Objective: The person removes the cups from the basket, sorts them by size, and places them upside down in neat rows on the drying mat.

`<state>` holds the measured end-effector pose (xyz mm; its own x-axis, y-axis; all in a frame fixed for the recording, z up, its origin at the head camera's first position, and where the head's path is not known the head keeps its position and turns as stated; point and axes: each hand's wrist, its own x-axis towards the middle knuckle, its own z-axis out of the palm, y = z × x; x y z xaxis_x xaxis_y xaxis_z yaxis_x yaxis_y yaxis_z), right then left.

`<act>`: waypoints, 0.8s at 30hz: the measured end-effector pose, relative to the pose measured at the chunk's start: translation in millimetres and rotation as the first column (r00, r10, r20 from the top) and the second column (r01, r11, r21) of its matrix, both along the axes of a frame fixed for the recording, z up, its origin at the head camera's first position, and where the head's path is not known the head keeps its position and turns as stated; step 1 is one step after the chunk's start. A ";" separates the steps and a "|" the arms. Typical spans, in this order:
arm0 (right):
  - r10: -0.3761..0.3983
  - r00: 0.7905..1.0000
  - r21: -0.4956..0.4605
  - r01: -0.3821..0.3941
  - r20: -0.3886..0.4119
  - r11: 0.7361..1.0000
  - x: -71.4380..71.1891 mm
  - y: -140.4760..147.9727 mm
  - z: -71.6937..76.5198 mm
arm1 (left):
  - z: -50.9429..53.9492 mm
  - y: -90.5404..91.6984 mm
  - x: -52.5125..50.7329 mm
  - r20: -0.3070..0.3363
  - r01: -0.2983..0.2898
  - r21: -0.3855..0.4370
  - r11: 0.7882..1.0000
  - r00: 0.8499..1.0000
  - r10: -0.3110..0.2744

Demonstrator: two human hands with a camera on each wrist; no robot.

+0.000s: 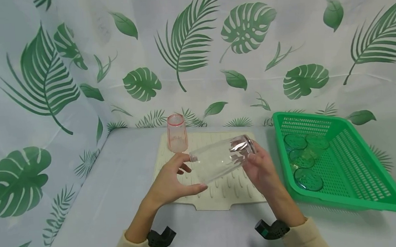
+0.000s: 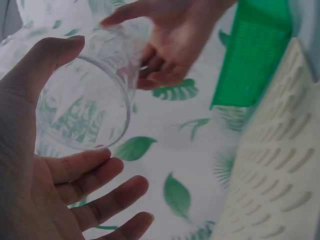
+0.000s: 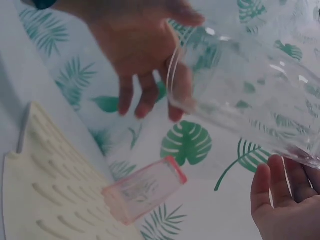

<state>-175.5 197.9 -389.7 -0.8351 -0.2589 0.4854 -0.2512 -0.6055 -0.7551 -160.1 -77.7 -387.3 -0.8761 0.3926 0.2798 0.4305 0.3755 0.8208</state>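
A person holds a clear glass (image 1: 217,158) aslant above a cream mat (image 1: 212,204) on a desk (image 1: 119,178), base toward two o'clock. The right hand (image 1: 261,169) grips that end between thumb and fingers; the left hand (image 1: 170,181) spreads its grip wide across the rim. A pink glass (image 1: 177,135) stands at ten o'clock, a green basket (image 1: 355,203) at three.

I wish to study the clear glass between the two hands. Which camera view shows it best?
The head view, because the clear glass appears at full length, though the right hand overlaps one end. The left wrist view shows it mostly from one end; the right wrist view shows its side, cut off at the right edge.
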 end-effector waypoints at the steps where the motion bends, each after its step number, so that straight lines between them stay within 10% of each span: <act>1: -0.009 1.000 -0.003 0.009 -0.001 1.000 0.3 -0.8 0.6 | -3.5 2.6 0.6 0.020 0.005 0.001 1.000 1.000 -0.005; 15: -0.057 0.998 -0.050 0.057 0.003 0.997 9.2 -3.3 10.1 | -20.5 15.6 7.3 0.131 0.025 -0.017 1.000 0.991 -0.023; 24: -0.159 0.986 0.115 0.163 -0.041 0.980 13.0 -2.4 11.8 | -20.8 -14.3 15.8 -0.004 -0.123 -0.071 0.990 0.992 0.123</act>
<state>-162.4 195.5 -377.9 -0.8551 -0.1789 0.4866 -0.3633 -0.4628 -0.8086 -144.3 -92.1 -408.1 -0.9189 0.3010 0.2551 0.3774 0.4824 0.7904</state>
